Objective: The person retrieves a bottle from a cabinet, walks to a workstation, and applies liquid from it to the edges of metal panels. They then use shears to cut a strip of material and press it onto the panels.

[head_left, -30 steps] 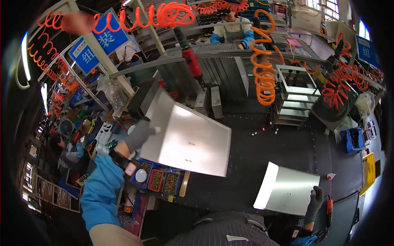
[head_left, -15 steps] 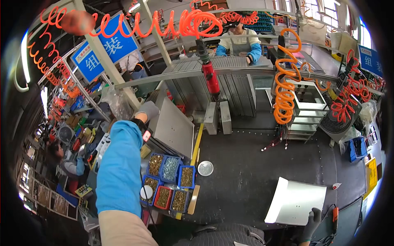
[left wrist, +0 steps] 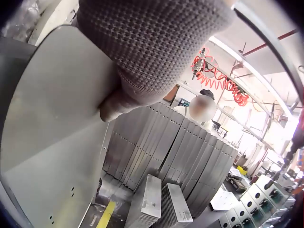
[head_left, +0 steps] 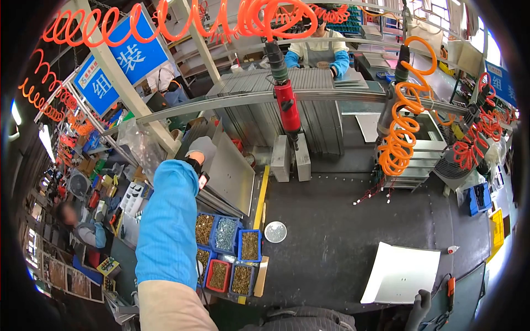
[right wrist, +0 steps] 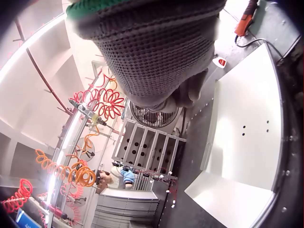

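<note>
My left hand, in a grey knit glove, is at the top of a metal panel standing at the left of the bench. In the left wrist view the thumb lies over the near face of this panel at its edge; the other fingers are hidden. My right hand, also gloved, hangs by the right edge of a bent sheet-metal panel lying on the bench. Its fingers are loosely curled with nothing in them. Small holes show in the lying panel.
Blue and red bins of screws stand front left, beside a round white dish. A red power screwdriver hangs over the bench. Stacked metal panels stand behind, with a person across the bench. An orange-handled tool lies at right.
My left hand has moved from the middle of the bench to the far left with the bent panel, now standing there. The right hand stays near the lying panel. The view has shifted.
</note>
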`<state>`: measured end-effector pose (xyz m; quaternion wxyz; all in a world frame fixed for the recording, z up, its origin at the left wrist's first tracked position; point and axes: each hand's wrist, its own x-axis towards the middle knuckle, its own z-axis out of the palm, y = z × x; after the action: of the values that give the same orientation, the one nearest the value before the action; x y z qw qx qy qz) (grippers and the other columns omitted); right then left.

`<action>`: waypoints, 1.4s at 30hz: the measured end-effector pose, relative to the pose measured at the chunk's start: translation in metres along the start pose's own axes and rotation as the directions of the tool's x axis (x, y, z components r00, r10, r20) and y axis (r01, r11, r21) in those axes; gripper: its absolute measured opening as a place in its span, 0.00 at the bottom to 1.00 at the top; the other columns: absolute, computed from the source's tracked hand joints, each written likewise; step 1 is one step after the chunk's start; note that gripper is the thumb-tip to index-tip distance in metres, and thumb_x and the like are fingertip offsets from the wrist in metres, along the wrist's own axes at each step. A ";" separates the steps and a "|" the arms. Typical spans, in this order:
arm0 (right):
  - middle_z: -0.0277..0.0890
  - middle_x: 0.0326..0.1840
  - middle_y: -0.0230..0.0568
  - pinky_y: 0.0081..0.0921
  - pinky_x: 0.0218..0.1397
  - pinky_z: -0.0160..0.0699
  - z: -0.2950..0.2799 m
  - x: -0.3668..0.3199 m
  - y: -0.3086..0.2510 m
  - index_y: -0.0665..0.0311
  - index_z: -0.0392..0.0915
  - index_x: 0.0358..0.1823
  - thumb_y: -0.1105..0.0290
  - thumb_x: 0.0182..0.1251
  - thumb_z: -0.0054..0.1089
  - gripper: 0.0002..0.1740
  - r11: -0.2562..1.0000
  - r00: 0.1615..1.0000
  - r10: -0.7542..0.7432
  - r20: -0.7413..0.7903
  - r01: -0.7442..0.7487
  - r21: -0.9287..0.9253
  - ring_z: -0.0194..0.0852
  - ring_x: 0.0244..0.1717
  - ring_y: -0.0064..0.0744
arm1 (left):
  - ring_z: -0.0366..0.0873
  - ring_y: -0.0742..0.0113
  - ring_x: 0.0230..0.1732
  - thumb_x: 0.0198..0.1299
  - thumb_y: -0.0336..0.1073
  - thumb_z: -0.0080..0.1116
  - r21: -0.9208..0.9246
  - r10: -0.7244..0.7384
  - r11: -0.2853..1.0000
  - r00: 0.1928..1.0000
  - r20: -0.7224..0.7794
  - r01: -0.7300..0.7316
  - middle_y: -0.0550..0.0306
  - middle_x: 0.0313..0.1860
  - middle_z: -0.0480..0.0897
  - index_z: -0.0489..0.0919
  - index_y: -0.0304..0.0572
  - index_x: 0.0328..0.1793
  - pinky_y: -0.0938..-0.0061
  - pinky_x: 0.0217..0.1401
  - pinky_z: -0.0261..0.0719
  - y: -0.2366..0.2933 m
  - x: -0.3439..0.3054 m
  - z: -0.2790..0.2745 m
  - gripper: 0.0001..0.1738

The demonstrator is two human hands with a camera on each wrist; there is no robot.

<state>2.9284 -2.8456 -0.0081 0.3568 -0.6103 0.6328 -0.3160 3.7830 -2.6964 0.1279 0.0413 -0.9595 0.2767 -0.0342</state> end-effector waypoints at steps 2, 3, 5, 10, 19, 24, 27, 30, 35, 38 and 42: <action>0.85 0.51 0.43 0.30 0.62 0.77 0.002 0.002 -0.001 0.72 0.83 0.54 0.73 0.74 0.62 0.13 1.000 1.000 -0.010 0.016 0.010 -0.005 0.79 0.53 0.34 | 0.83 0.36 0.56 0.59 0.42 0.61 -0.006 -0.007 1.000 1.000 0.008 0.007 0.32 0.51 0.86 0.88 0.34 0.46 0.53 0.59 0.82 0.004 -0.003 -0.001 0.18; 0.85 0.51 0.43 0.30 0.62 0.77 0.003 0.004 0.000 0.72 0.83 0.55 0.72 0.74 0.62 0.13 1.000 0.999 -0.026 0.024 0.027 -0.016 0.79 0.53 0.34 | 0.84 0.35 0.56 0.60 0.42 0.59 -0.011 -0.005 1.000 1.000 0.006 0.005 0.32 0.51 0.86 0.89 0.35 0.47 0.52 0.59 0.82 0.006 -0.004 -0.002 0.19; 0.85 0.52 0.43 0.30 0.63 0.77 0.008 0.013 0.015 0.71 0.83 0.55 0.72 0.74 0.62 0.14 0.999 0.999 -0.041 0.034 0.041 -0.026 0.79 0.53 0.35 | 0.84 0.34 0.55 0.61 0.41 0.56 -0.011 -0.005 1.000 1.000 -0.005 0.005 0.33 0.51 0.86 0.89 0.35 0.48 0.52 0.59 0.82 0.009 -0.007 -0.006 0.19; 0.75 0.39 0.35 0.24 0.54 0.71 0.011 0.020 0.040 0.71 0.77 0.45 0.79 0.66 0.52 0.08 0.988 0.988 -0.153 0.021 0.153 -0.031 0.71 0.45 0.26 | 0.85 0.35 0.54 0.60 0.41 0.57 0.022 0.011 1.000 1.000 0.002 -0.011 0.33 0.51 0.86 0.89 0.36 0.48 0.52 0.59 0.82 0.008 -0.004 0.000 0.19; 0.76 0.39 0.35 0.24 0.53 0.72 0.020 0.010 0.016 0.72 0.78 0.44 0.80 0.66 0.53 0.08 0.996 0.999 -0.038 0.036 0.035 0.081 0.72 0.44 0.26 | 0.86 0.39 0.54 0.60 0.43 0.58 0.074 -0.025 0.997 0.999 -0.029 0.027 0.36 0.50 0.88 0.89 0.38 0.47 0.53 0.57 0.83 0.014 -0.016 -0.001 0.19; 0.75 0.39 0.33 0.22 0.52 0.71 0.006 0.017 0.049 0.71 0.77 0.43 0.80 0.66 0.53 0.07 0.991 0.992 -0.124 0.035 0.123 0.044 0.71 0.43 0.24 | 0.86 0.40 0.53 0.59 0.45 0.59 0.095 0.021 0.995 0.998 -0.060 -0.016 0.39 0.49 0.88 0.88 0.39 0.46 0.53 0.56 0.83 0.013 -0.025 -0.009 0.19; 0.74 0.38 0.32 0.21 0.50 0.70 0.000 0.018 0.050 0.70 0.77 0.43 0.80 0.66 0.52 0.06 0.991 0.990 -0.135 0.046 0.134 0.025 0.69 0.42 0.23 | 0.86 0.41 0.53 0.59 0.45 0.60 0.076 0.035 0.997 0.997 -0.064 -0.031 0.40 0.48 0.88 0.87 0.40 0.49 0.54 0.55 0.84 0.015 -0.035 -0.021 0.19; 0.73 0.38 0.31 0.20 0.48 0.69 0.000 0.019 0.052 0.70 0.77 0.42 0.80 0.66 0.52 0.06 0.988 0.987 -0.152 0.044 0.151 0.031 0.68 0.41 0.21 | 0.87 0.43 0.52 0.59 0.44 0.60 0.111 0.086 0.991 0.995 -0.055 -0.080 0.40 0.49 0.88 0.87 0.41 0.52 0.55 0.54 0.84 0.010 -0.039 -0.024 0.20; 0.74 0.38 0.31 0.20 0.48 0.69 0.008 0.014 0.040 0.70 0.78 0.43 0.80 0.66 0.53 0.07 0.986 0.986 -0.162 0.038 0.160 0.051 0.68 0.42 0.21 | 0.87 0.46 0.55 0.61 0.42 0.60 0.257 0.050 0.966 0.988 -0.148 -0.011 0.44 0.53 0.87 0.86 0.46 0.54 0.56 0.52 0.86 0.007 -0.046 -0.017 0.17; 0.74 0.38 0.31 0.20 0.48 0.69 0.006 0.009 0.028 0.70 0.78 0.44 0.80 0.66 0.53 0.08 0.986 0.985 -0.165 0.057 0.164 0.027 0.68 0.42 0.22 | 0.86 0.46 0.55 0.62 0.42 0.60 0.243 0.034 0.970 0.984 -0.177 0.010 0.46 0.54 0.84 0.85 0.46 0.55 0.56 0.51 0.86 0.004 -0.049 -0.017 0.18; 0.74 0.37 0.32 0.21 0.47 0.70 0.009 0.005 0.027 0.70 0.78 0.42 0.80 0.65 0.52 0.07 0.986 0.986 -0.166 0.031 0.166 0.006 0.69 0.41 0.22 | 0.86 0.45 0.54 0.60 0.43 0.62 0.228 0.041 0.974 0.986 -0.161 -0.003 0.45 0.53 0.84 0.84 0.45 0.56 0.56 0.51 0.86 -0.002 -0.049 -0.017 0.20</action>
<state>2.9212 -2.8487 -0.0361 0.3400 -0.6651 0.5736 -0.3361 3.7413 -2.6693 0.1425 0.1280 -0.9392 0.2841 -0.1441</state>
